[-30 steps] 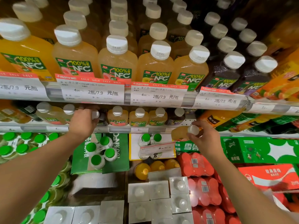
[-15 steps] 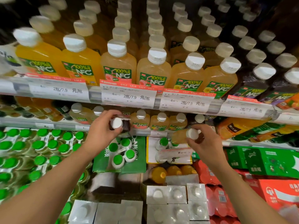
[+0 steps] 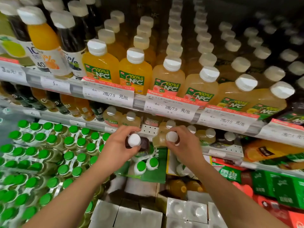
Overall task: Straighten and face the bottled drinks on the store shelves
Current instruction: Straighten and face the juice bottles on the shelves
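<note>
My left hand [image 3: 118,145] grips a small dark juice bottle [image 3: 144,143] with a white cap, held just in front of the lower shelf [image 3: 220,152]. My right hand [image 3: 185,143] grips a small pale yellow juice bottle [image 3: 158,139] with a white cap right beside it. Both bottles point their caps toward me. Behind them, small NFC juice bottles [image 3: 113,117] stand on the lower shelf, with a bare perforated gap [image 3: 148,130] between them. On the upper shelf [image 3: 139,102], large NFC juice bottles [image 3: 134,71] stand in rows, labels forward.
Price tags [image 3: 171,107] line the upper shelf edge. Packs of green-capped bottles [image 3: 49,155] fill the lower left. White cartons [image 3: 185,211] sit below, red and green soda cases [image 3: 271,186] at the lower right. Taller dark and orange bottles [image 3: 42,40] stand top left.
The view has swung left and closer. My left hand has drawn the dark bottle out from the shelf toward the middle. My hands have come close together, each still holding its bottle.
</note>
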